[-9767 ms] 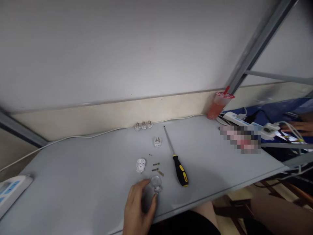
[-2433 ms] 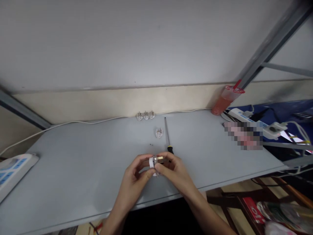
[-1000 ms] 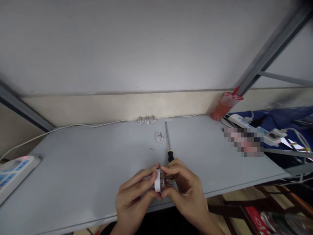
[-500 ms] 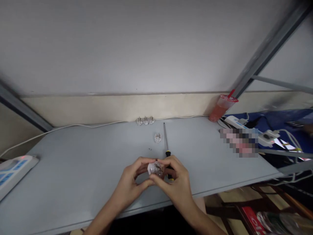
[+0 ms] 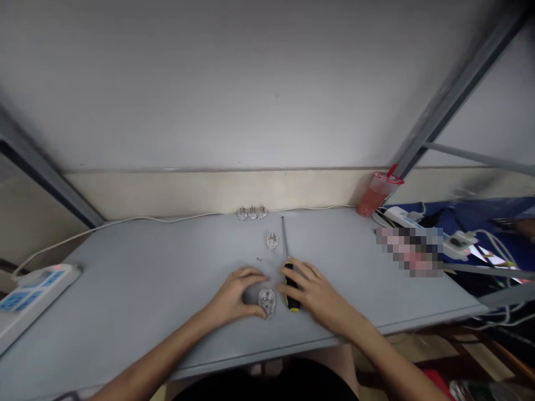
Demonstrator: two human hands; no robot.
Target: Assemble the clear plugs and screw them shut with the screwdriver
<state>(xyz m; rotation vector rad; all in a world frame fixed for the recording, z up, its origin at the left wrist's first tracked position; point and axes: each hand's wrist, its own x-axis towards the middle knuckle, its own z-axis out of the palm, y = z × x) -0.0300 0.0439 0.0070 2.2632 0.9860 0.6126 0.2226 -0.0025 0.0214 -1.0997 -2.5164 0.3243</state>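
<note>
A clear plastic plug (image 5: 266,302) stands on the grey tabletop (image 5: 137,289), close in front of me. My left hand (image 5: 234,295) lies beside it, fingers curved and thumb against its lower edge, not lifting it. My right hand (image 5: 313,295) rests over the black-and-yellow handle of a screwdriver (image 5: 291,295), which partly hides it, and the fingers do not appear closed around it. The thin shaft runs away from me. Farther back lie a similar clear plug part (image 5: 272,240), a row of 3 plug parts (image 5: 252,212) and a tiny screw (image 5: 258,259).
A white cable (image 5: 167,219) runs along the wall's cream skirting. A white power strip (image 5: 35,301) sits at the table's left edge. A red drink cup (image 5: 377,195) and another power strip (image 5: 418,223) stand back right, beside a pixelated patch and blue cloth.
The plug, held between both hands earlier, now stands on the table. My hands have parted, and my right hand has moved onto the screwdriver handle.
</note>
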